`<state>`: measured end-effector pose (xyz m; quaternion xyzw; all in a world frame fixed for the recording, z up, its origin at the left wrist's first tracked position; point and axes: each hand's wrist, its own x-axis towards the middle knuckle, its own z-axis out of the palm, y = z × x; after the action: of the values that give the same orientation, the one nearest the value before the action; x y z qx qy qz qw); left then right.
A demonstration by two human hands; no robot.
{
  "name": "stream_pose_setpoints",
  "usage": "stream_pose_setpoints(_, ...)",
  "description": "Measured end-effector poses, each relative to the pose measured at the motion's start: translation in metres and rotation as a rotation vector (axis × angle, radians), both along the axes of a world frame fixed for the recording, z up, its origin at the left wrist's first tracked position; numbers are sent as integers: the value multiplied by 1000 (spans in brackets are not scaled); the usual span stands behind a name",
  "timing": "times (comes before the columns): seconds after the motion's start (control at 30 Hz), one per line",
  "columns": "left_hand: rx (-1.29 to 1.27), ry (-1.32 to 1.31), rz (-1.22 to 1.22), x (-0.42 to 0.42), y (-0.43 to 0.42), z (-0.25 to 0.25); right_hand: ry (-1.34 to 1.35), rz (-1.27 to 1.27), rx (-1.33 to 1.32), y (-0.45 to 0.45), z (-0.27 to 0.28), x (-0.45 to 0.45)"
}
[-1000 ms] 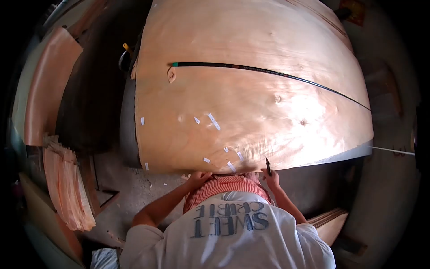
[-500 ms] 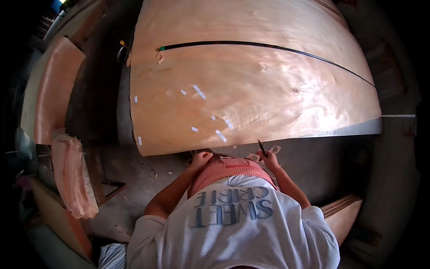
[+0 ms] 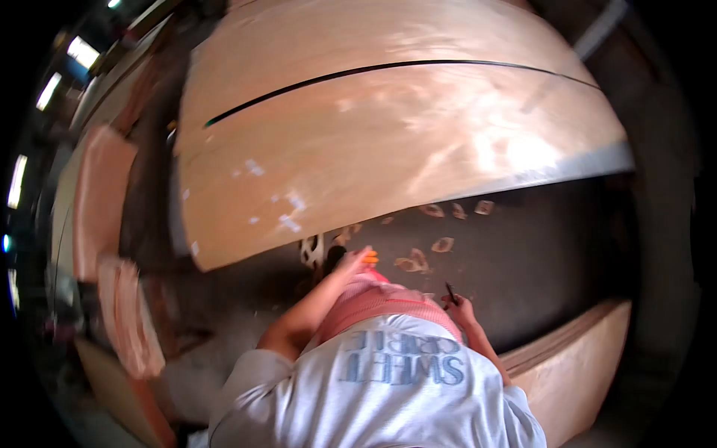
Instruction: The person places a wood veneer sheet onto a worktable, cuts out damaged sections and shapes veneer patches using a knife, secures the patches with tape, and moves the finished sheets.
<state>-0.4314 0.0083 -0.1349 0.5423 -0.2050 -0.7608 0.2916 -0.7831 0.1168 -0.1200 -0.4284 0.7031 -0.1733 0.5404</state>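
My left hand (image 3: 351, 264) is in front of my waist, below the near edge of a large wood veneer sheet (image 3: 314, 164). Something orange (image 3: 370, 257) shows at its fingertips; blur hides whether it is held. Closed at my right side, my right hand (image 3: 458, 306) grips a slim dark knife-like tool (image 3: 450, 291) pointing up and away. A long thin black strip (image 3: 358, 69) lies across the sheet. Small white paper pieces (image 3: 290, 222) are scattered over its left part.
Veneer scraps (image 3: 442, 244) lie on the dark floor under the sheet's edge. A bundle of veneer strips (image 3: 131, 317) and a curved sheet (image 3: 104, 198) stand at left. Stacked boards (image 3: 575, 366) are close by on my right.
My view has turned, tilting the sheet and bringing more floor scraps into sight. My left hand has moved forward from my waist and orange now shows at its fingers. My right hand keeps the dark tool.
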Motion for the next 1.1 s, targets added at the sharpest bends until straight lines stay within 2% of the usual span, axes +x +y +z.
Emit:
stream_pose_setpoints(0.03,40,29,3,-8,-8,-8,39,0,2,3,-4,-11)
stream_pose_setpoints(0.13,150,41,46,-34,-39,11,-98,-117,-37,-2,-8,-32)
stream_pose_setpoints(0.2,202,15,98,-46,-63,-4,-163,-206,-65,-16,-12,-38)
stream_pose_setpoints(0.27,254,156,227,-54,-83,-19,-241,-298,-90,-42,1,-41)
stream_pose_setpoints(0.37,220,326,531,-66,-107,-40,-167,-259,-130,-90,-2,-61)
stream_pose_setpoints(0.4,206,460,537,-65,-112,-44,-179,-269,-150,-109,7,-69)
stream_pose_setpoints(0.47,173,347,581,-66,-117,-38,-203,-282,-204,-147,29,-83)
stream_pose_setpoints(0.5,119,283,577,-65,-117,-36,-203,-298,-227,-161,7,-97)
stream_pose_setpoints(0.53,238,229,558,-57,-119,-35,-216,-318,-221,-178,6,-112)
stream_pose_setpoints(0.57,351,168,601,-63,-125,-14,-235,-341,-213,-196,10,-124)
stream_pose_setpoints(0.63,344,149,307,-28,-120,-47,-205,-361,-247,-231,4,-151)
stream_pose_setpoints(0.67,432,35,418,-44,-125,-13,-225,-401,-328,-251,-16,-166)
stream_pose_setpoints(0.7,457,56,444,-52,-133,11,-230,-459,-361,-269,-11,-179)
stream_pose_setpoints(0.8,334,10,462,-34,-158,13,-302,-717,-448,-331,-16,-224)
stream_pose_setpoints(0.87,267,4,524,-22,-186,25,-137,-873,-540,-372,-31,-258)
stream_pose_setpoints(0.93,191,-30,583,-3,-221,44,-253,-1056,-455,-407,-11,-281)
stream_pose_setpoints(1.0,72,-111,663,6,-268,58,-377,-1125,-450,-447,-14,-303)
stream_pose_setpoints(1.1,-116,-206,853,-27,-302,79,-578,-1231,-455,-503,-10,-326)
